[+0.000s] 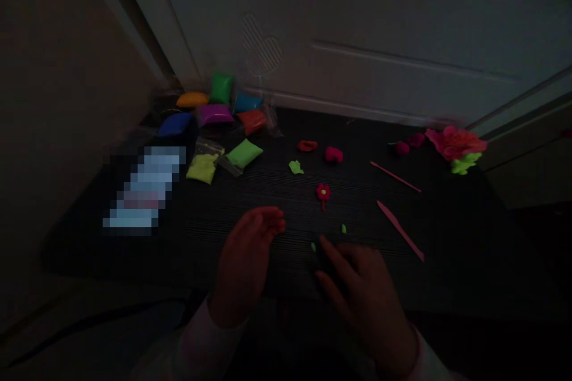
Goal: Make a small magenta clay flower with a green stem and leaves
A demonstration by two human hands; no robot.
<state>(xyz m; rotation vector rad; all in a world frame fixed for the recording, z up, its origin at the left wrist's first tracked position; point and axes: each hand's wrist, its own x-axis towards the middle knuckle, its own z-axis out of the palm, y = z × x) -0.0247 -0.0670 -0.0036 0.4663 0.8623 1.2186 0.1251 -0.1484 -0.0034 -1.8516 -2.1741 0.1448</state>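
Observation:
My right hand (pixel 361 286) is over the dark table, thumb and index finger apart. The index fingertip is beside a small green clay leaf (pixel 313 247), and nothing shows between the fingers. A second green clay leaf (pixel 344 228) lies just beyond that hand. My left hand (pixel 248 250) is raised on its side with fingers loosely bent and nothing visible in it. Farther back, a small red clay flower (pixel 323 192) with a yellowish centre and a short red stem lies flat. Behind it are a light green clay lump (pixel 295 167), an orange-red clay piece (pixel 307 146) and a pinkish-red clay lump (pixel 333 155).
Several bags of coloured clay, including a purple bag (pixel 215 114) and a lime-green bag (pixel 243 153), lie at the back left near a blurred bright screen (pixel 145 187). Right are a thin pink tool (pixel 395 177), a pink clay knife (pixel 401 231) and an artificial flower (pixel 458 144).

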